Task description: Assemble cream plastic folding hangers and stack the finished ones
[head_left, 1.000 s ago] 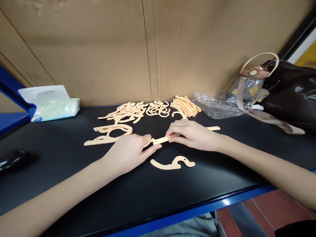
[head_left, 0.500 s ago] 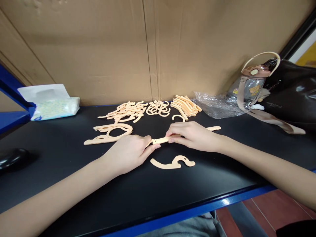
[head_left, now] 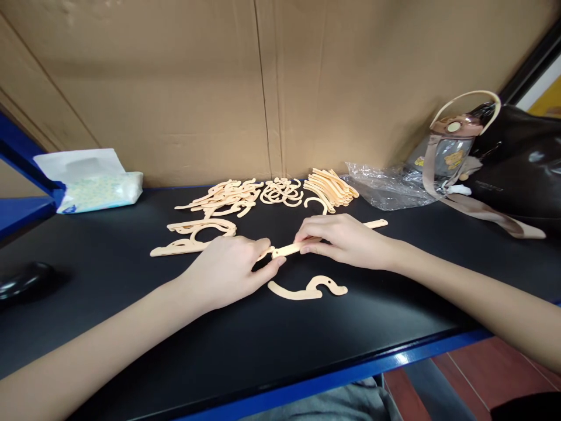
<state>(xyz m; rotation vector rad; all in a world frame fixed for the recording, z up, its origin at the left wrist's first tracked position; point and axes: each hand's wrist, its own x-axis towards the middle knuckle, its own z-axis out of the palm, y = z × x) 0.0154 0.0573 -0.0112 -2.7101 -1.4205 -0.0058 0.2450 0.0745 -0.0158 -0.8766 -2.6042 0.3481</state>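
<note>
My right hand (head_left: 346, 241) pinches a long, straight beige plastic strip (head_left: 287, 250), whose far end sticks out past the hand on the right. My left hand (head_left: 230, 270) is closed on a small beige piece (head_left: 265, 253) that meets the strip's left end; most of it is hidden by the fingers. Just below the hands lie a curved beige arm and a hook-shaped piece (head_left: 324, 285), touching each other. Left of my left hand rest joined beige pieces (head_left: 179, 247) with a ring-like curve.
Along the back of the black table (head_left: 210, 356) lie piles of beige arms (head_left: 232, 196), hooks (head_left: 280, 192) and strips (head_left: 331, 187). A clear plastic bag (head_left: 390, 190), bottle (head_left: 456, 149) and black bag (head_left: 521, 169) sit right. Tissues (head_left: 100, 190) and a black object (head_left: 26, 280) are left.
The strip's right end has tilted slightly and shifted a little left. Both hands keep nearly the same place and hold.
</note>
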